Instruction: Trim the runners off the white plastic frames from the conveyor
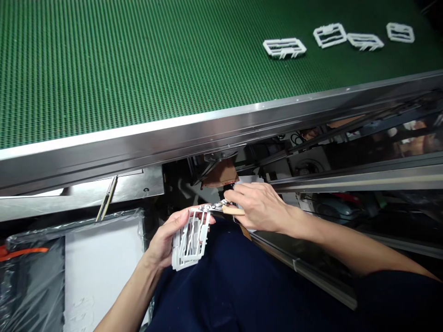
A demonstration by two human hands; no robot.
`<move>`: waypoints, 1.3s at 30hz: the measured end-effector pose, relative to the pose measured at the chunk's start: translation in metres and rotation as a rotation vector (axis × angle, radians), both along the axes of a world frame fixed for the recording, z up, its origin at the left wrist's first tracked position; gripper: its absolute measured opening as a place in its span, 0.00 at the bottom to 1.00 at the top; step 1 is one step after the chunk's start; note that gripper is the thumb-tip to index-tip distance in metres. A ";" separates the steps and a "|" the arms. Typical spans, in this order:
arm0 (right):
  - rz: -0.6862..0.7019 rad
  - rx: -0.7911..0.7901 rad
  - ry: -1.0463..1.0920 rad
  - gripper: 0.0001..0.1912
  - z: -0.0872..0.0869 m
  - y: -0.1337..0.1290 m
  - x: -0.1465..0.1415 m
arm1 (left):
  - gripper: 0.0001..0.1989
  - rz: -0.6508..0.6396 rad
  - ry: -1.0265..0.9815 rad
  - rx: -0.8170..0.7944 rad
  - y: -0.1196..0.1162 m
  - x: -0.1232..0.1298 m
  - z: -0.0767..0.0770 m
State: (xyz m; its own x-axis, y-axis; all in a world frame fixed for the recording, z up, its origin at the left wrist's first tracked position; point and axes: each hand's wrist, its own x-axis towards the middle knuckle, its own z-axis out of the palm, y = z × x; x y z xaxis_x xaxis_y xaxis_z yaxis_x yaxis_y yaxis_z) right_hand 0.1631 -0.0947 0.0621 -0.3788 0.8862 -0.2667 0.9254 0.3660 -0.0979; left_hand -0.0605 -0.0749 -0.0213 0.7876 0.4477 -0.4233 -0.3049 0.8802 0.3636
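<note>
My left hand (166,236) is closed around a stack of white plastic frames (190,242), held in front of my body below the belt edge. In my right hand (258,206) is a pair of nippers (232,210) with cream-coloured handles. The metal jaws of the nippers meet the top edge of the uppermost frame, near my left fingertips. Whether the jaws are closed on the plastic is too small to make out. Part of the stack is hidden behind the top frame and my left fingers.
Ahead runs a green conveyor belt (138,60) with a metal rail (214,120). Several white frames (284,47) lie at its far right. At lower left are a plastic-lined box (38,272), a white sheet (104,258) and a slim pen-like tool (106,198). Metal bars (363,177) cross the right side.
</note>
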 end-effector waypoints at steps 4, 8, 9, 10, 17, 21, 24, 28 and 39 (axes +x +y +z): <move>-0.100 -0.071 0.094 0.05 -0.002 0.002 -0.002 | 0.17 0.005 0.011 -0.032 0.000 0.000 0.000; -0.271 -0.163 0.222 0.07 -0.002 0.005 -0.002 | 0.19 0.025 0.001 -0.101 0.000 0.000 -0.001; -0.314 -0.180 0.222 0.08 -0.003 0.006 -0.001 | 0.20 0.029 -0.006 -0.113 0.000 0.000 -0.001; -0.351 -0.199 0.215 0.09 -0.003 0.007 0.001 | 0.20 0.033 -0.012 -0.122 -0.001 -0.001 -0.001; -0.388 -0.188 0.140 0.11 -0.009 0.007 0.005 | 0.20 0.061 -0.001 -0.163 -0.001 -0.002 -0.003; -0.248 -0.159 0.169 0.08 -0.007 0.005 -0.003 | 0.19 0.067 0.047 -0.157 -0.002 -0.003 -0.003; -0.133 -0.115 0.134 0.08 -0.005 0.004 -0.007 | 0.17 0.080 0.052 -0.124 -0.003 -0.004 -0.001; -0.062 -0.105 0.065 0.08 -0.004 0.005 -0.007 | 0.18 0.081 0.028 -0.097 -0.005 -0.006 0.001; -0.008 -0.044 0.036 0.08 -0.005 0.004 -0.005 | 0.18 0.080 0.008 -0.089 -0.002 -0.004 -0.001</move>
